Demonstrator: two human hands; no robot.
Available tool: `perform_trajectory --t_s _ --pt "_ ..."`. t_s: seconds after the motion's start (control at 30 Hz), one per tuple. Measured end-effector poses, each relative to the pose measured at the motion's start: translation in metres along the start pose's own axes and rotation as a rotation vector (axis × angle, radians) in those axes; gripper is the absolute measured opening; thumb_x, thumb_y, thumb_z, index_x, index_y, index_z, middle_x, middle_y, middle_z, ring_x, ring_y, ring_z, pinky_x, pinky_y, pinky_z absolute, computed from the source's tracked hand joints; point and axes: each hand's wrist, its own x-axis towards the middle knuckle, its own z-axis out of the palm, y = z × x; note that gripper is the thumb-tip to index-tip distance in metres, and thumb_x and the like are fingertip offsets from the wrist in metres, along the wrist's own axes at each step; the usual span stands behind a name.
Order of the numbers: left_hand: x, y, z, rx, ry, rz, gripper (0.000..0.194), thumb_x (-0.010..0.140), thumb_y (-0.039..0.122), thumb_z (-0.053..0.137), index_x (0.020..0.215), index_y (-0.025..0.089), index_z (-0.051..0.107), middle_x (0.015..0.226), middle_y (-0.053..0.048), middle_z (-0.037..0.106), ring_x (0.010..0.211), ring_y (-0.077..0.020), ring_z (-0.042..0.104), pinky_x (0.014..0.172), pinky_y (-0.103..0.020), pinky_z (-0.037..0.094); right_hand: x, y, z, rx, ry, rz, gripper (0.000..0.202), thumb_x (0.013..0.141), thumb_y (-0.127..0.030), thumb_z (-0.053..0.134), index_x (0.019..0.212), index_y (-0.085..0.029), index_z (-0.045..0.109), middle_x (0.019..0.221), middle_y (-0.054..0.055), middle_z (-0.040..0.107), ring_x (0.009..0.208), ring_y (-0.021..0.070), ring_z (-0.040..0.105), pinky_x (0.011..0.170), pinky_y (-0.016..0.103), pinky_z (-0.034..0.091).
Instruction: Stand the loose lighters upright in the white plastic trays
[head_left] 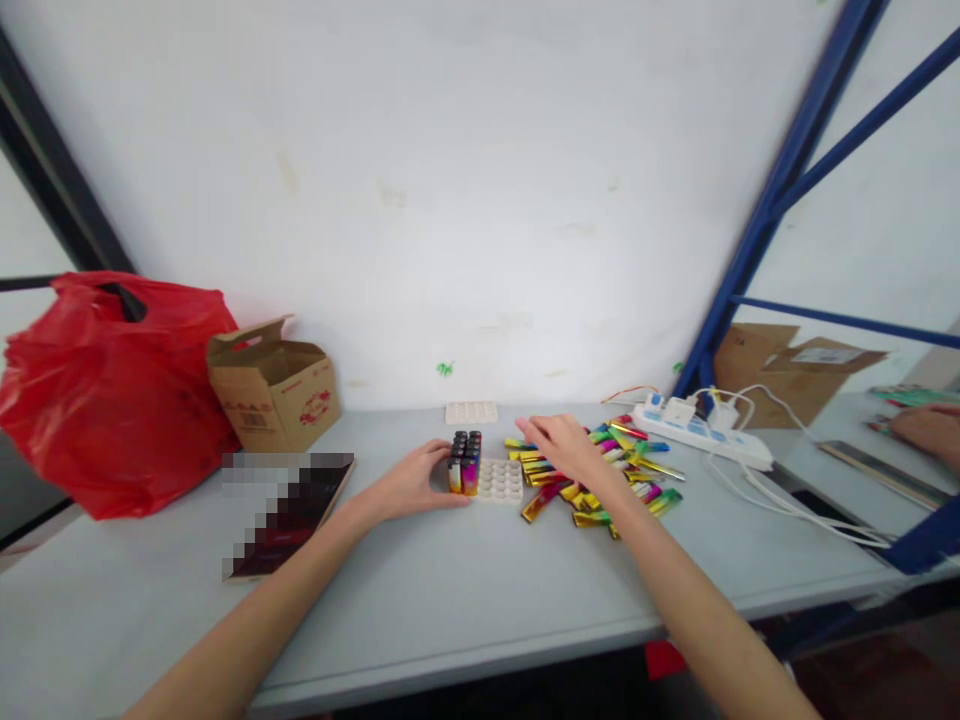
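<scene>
Lighters [465, 463]: black-topped, they stand in rows at the left of a white tray [501, 482] on the desk [465, 580].
Left hand [411, 482]: grip parted, curving around the lighters' left side.
Right hand [562, 445]: over a glossy, multicoloured pile [626, 462]; whether its grip holds anything cannot be told.

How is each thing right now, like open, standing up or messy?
Lighters: upright, tops up
Tray: partly filled
Pile: loose, jumbled
Red bag: bulging
Left box: open
Right box: open
Power strip: plugs in
Left hand: curved beside the lighters
Right hand: over the pile, grip hidden
</scene>
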Motion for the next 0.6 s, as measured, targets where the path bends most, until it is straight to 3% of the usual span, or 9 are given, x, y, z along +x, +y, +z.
perform_trajectory --t_s 0.17,0.27,0.4,0.5,0.6 --pt "-0.001 -0.007 -0.009 0.013 -0.059 -0.034 0.080 0.073 0.067 0.081 0.133 0.017 0.065 0.155 -0.017 0.054 0.141 -0.0385 0.054 0.121 -0.046 0.043 -0.003 0.067 -0.046 -0.120 0.103 0.275 0.025 0.101 -0.030 0.054 0.094 -0.017 0.075 0.076 0.005 0.077 0.069 0.0197 0.068 0.068 0.028 0.046" --pt "-0.002 -0.009 -0.010 -0.009 -0.070 -0.054 0.084 0.072 0.069 0.081 0.136 0.017 0.063 0.152 -0.016 0.057 0.138 -0.0390 0.057 0.120 -0.047 0.045 -0.018 0.081 -0.066 -0.016 0.116 0.175 0.023 0.098 -0.026 0.054 0.102 -0.017 0.075 0.081 0.006 0.078 0.072 0.0198 0.070 0.071 0.029 0.051" --pt "-0.002 -0.009 -0.006 -0.006 -0.029 -0.050 0.088 0.068 0.070 0.083 0.135 0.016 0.065 0.151 -0.017 0.058 0.136 -0.0410 0.058 0.121 -0.048 0.045 -0.054 0.085 -0.081 0.004 -0.033 0.004 0.025 0.092 -0.020 0.054 0.106 -0.019 0.075 0.103 0.010 0.079 0.093 0.0232 0.073 0.083 0.033 0.056" --pt "-0.001 -0.007 -0.001 -0.005 0.004 -0.067 0.096 0.062 0.073 0.085 0.136 0.015 0.064 0.149 -0.018 0.058 0.134 -0.0424 0.059 0.120 -0.049 0.045 -0.080 0.091 -0.082 -0.055 -0.192 0.012 0.023 0.088 -0.016 0.057 0.102 -0.019 0.075 0.104 0.010 0.078 0.096 0.0246 0.072 0.087 0.036 0.056" --pt "0.000 -0.004 0.003 -0.018 0.025 -0.080 0.099 0.061 0.072 0.086 0.137 0.014 0.062 0.144 -0.018 0.060 0.131 -0.0411 0.061 0.119 -0.048 0.046 -0.092 0.100 -0.078 -0.075 -0.260 0.035 0.024 0.087 -0.016 0.058 0.103 -0.019 0.075 0.107 0.010 0.077 0.100 0.0258 0.072 0.092 0.038 0.056"
